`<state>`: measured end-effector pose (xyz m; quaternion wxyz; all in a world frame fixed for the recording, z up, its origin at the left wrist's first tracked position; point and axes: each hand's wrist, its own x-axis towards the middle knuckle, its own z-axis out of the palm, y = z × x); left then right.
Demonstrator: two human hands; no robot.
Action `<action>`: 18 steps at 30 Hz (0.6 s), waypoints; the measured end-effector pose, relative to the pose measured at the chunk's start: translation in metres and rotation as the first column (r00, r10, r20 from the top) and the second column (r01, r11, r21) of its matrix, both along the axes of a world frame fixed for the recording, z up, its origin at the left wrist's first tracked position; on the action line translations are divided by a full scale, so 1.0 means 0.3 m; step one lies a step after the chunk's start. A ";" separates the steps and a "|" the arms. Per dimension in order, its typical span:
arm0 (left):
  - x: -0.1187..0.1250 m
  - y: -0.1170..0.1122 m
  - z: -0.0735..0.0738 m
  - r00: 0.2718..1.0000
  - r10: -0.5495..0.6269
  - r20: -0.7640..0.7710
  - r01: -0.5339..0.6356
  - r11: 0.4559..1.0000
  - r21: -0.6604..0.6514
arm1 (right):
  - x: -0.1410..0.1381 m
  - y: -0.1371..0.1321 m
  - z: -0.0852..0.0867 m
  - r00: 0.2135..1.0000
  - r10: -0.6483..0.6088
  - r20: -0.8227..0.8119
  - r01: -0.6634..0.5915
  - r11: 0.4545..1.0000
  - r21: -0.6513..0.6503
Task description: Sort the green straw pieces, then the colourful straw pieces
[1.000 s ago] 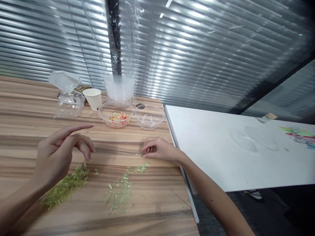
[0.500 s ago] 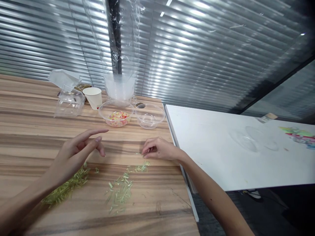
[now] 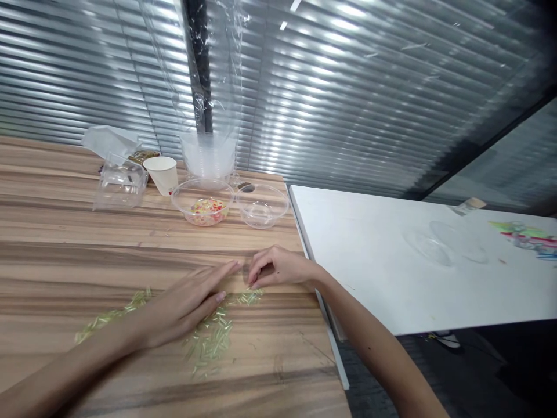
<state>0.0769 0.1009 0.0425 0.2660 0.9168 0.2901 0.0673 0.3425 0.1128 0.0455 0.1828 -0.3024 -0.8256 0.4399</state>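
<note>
My left hand [image 3: 189, 302] is stretched low over the wooden table [image 3: 143, 249], fingers extended and apart from the thumb, with nothing seen in it. Its fingertips come close to my right hand [image 3: 281, 267]. That hand is pinched, thumb and fingertips down at a small cluster of short yellow-green tube pieces [image 3: 250, 297]; whether a piece is between them is hidden. A looser spread of the same pieces [image 3: 213, 342] lies by my left thumb. Another pile of yellow-green pieces [image 3: 108, 316] is partly covered by my left forearm.
Behind my hands stand a transparent bowl [image 3: 179, 203] holding red, yellow and orange bits, and a second transparent bowl [image 3: 261, 213]. Farther back are a paper cup [image 3: 162, 176], a plastic box [image 3: 119, 188] and stacked containers [image 3: 209, 155]. A white table [image 3: 361, 249] adjoins on the right.
My left hand has moved right, from the left pile to beside my right hand, its fingers straightening. My right hand has shifted slightly toward me, fingertips now at the small cluster.
</note>
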 end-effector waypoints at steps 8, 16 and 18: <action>0.024 0.000 -0.011 0.991 -0.132 -0.018 0.133 0.982 0.132 | 0.014 0.012 -0.007 0.999 0.017 -0.030 -0.019 0.999 -0.050; 0.036 0.009 -0.013 0.993 -0.111 0.036 0.104 0.982 0.159 | 0.022 0.026 -0.008 0.997 0.013 -0.077 -0.024 0.989 -0.145; 0.038 0.013 -0.013 0.990 -0.142 0.017 0.137 0.975 0.173 | 0.025 0.028 -0.005 0.997 0.017 -0.074 -0.028 0.987 -0.155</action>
